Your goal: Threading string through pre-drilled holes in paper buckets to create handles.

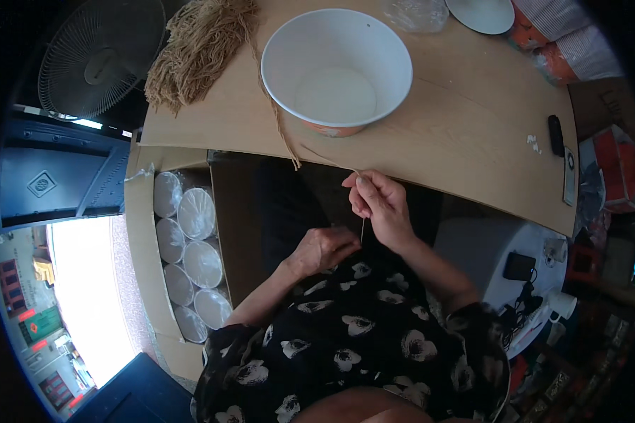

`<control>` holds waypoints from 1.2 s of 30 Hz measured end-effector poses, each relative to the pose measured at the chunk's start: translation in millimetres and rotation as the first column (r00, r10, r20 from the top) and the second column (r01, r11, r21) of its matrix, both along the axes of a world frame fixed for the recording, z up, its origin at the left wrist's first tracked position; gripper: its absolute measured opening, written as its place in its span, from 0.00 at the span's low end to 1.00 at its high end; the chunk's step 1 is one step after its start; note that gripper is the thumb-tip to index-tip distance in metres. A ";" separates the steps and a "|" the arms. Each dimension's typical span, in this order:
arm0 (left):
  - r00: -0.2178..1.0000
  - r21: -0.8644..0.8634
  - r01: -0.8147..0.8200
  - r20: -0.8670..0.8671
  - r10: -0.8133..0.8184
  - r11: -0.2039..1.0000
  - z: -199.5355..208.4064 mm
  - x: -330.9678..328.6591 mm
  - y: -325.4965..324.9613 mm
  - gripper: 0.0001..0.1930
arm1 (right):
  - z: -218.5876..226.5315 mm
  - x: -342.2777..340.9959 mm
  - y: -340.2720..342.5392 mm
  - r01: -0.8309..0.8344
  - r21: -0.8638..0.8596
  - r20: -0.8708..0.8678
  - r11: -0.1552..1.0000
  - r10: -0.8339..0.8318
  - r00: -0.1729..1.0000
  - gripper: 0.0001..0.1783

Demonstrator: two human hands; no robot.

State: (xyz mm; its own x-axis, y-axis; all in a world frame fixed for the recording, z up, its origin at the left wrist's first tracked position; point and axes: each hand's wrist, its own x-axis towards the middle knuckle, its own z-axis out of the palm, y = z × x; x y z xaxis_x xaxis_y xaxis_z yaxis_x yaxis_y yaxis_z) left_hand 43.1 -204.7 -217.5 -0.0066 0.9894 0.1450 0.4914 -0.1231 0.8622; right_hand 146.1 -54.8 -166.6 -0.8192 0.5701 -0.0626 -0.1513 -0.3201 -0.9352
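Observation:
A thin brown cord [331,161] passes through my right hand [382,204], which pinches it just in front of the table's edge. One end sticks out to the upper left, over the table edge; the other hangs below my fingers. My left hand [322,251] is lower, above my lap, its curled fingers closed at the lower part of the cord and slightly blurred. A large white paper tub [335,63] with an orange outside stands open on the table, beyond my hands. Left of it lies a thick bundle of brown cords [197,53], with a few strands trailing to the edge.
A cardboard box [144,282] at my left holds several plastic-wrapped tubs [203,264]. A fan [102,65] stands at the far left. On the wooden table [466,141] are a white lid [483,14], wrapped tub stacks [578,53] and a black object [556,135]. A white stool [487,275] holds cables.

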 end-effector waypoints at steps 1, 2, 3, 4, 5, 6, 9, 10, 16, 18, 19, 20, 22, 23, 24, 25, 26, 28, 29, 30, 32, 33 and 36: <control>1.000 0.000 -0.001 0.007 0.001 1.000 -5.5 1.7 1.6 0.06 | -4.0 2.4 -7.1 0.055 -0.037 0.005 0.998 -0.054 0.999 0.15; 0.998 -0.083 0.049 -0.023 -0.052 0.995 -10.8 3.6 3.6 0.05 | -5.6 5.0 -10.1 0.053 -0.035 0.010 0.998 -0.053 0.999 0.15; 0.993 -0.167 0.097 -0.051 -0.107 0.981 -16.5 5.1 6.0 0.05 | -5.7 6.7 -11.9 0.075 -0.071 0.007 0.995 -0.075 0.997 0.15; 0.993 -0.168 0.102 -0.048 -0.112 0.981 -27.3 6.7 6.7 0.05 | -4.8 8.5 -15.2 0.103 -0.109 0.004 0.989 -0.104 0.995 0.15; 0.978 -0.229 0.145 -0.115 -0.174 0.963 -38.9 7.0 8.5 0.04 | -2.5 7.5 -15.2 0.125 -0.079 -0.022 0.989 -0.127 0.992 0.15; 0.955 -0.291 0.181 -0.178 -0.239 0.940 -48.6 6.9 7.2 0.04 | 1.7 7.3 -15.8 0.127 -0.078 -0.023 0.989 -0.129 0.991 0.15; 0.946 -0.347 0.190 -0.187 -0.266 0.918 -37.2 6.7 15.7 0.04 | 15.9 7.1 -5.9 0.145 0.096 -0.013 0.985 -0.145 0.989 0.15; 0.944 -0.338 0.192 -0.194 -0.267 0.922 -36.4 7.3 15.9 0.04 | 20.5 4.4 -3.0 0.150 0.142 -0.025 0.978 -0.148 0.989 0.15; 0.950 -0.283 0.093 -0.260 -0.170 0.954 -37.6 3.4 5.7 0.06 | 34.7 -5.7 0.7 0.112 0.231 -0.028 0.967 -0.109 0.994 0.16; 0.994 -0.068 0.050 -0.095 -0.057 0.996 -41.1 -4.9 -0.7 0.10 | 42.4 -8.0 1.3 0.061 0.351 0.043 0.934 -0.081 0.996 0.15; 0.993 -0.074 0.054 -0.099 -0.061 0.996 -30.2 -12.0 0.4 0.10 | 43.8 -8.0 2.5 0.066 0.346 0.038 0.936 -0.084 0.996 0.15; 0.999 -0.068 -0.052 0.001 0.052 0.996 -8.4 -20.1 5.2 0.11 | 43.3 -6.2 4.2 0.021 0.371 0.074 0.928 -0.052 0.996 0.15; 0.931 -0.103 -0.193 0.293 0.216 0.976 34.2 -35.4 11.9 0.15 | 45.0 -3.9 6.1 -0.020 0.389 0.109 0.921 -0.025 0.994 0.14; 0.841 -0.143 -0.230 0.469 0.270 0.963 51.1 -41.6 12.4 0.17 | 45.6 -4.7 6.6 -0.050 0.407 0.081 0.912 0.019 0.997 0.13; 0.710 -0.132 -0.236 0.653 0.263 0.963 60.9 -44.1 13.1 0.21 | 46.3 -4.3 6.2 -0.078 0.426 0.053 0.901 0.061 0.997 0.12; 0.703 -0.027 -0.228 0.687 0.184 0.973 66.8 -48.3 17.8 0.23 | 46.8 -2.4 3.6 -0.100 0.357 0.090 0.929 0.072 0.993 0.13; 0.696 0.078 -0.218 0.711 0.099 0.973 74.2 -50.7 22.3 0.25 | 46.8 -1.4 2.8 -0.096 0.353 0.083 0.931 0.071 0.994 0.13; 0.679 0.044 -0.215 0.725 0.117 0.976 85.8 -53.1 25.0 0.22 | 47.4 0.1 2.6 -0.148 0.330 0.120 0.932 0.115 0.986 0.11; 0.726 0.039 -0.207 0.676 0.127 0.978 85.8 -56.7 25.6 0.19 | 48.4 1.3 2.4 -0.132 0.331 0.108 0.934 0.101 0.989 0.11; 0.771 0.035 -0.198 0.622 0.134 0.980 86.8 -59.4 26.9 0.16 | 50.3 2.9 2.3 -0.167 0.299 0.112 0.939 0.140 0.984 0.11; 0.847 0.089 -0.227 0.509 0.152 0.970 88.6 -61.1 26.6 0.09 | 55.5 5.1 3.2 -0.234 0.291 0.149 0.927 0.198 0.969 0.12; 0.857 0.085 -0.240 0.486 0.170 0.967 88.3 -62.1 25.2 0.07 | 56.1 5.5 3.1 -0.218 0.293 0.138 0.931 0.185 0.973 0.12; 0.859 0.070 -0.264 0.470 0.201 0.962 86.6 -58.8 25.7 0.04 | 55.9 9.2 2.3 -0.251 0.294 0.148 0.922 0.216 0.965 0.13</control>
State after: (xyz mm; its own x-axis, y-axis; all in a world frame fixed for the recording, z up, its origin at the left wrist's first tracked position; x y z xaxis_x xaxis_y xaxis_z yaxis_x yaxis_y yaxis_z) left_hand -15.7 -179.0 -130.8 -0.3300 0.9239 0.1938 0.0771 -0.1782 0.9810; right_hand 155.3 -52.5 -110.6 -0.9293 0.3692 -0.0125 0.0025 -0.0276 -0.9996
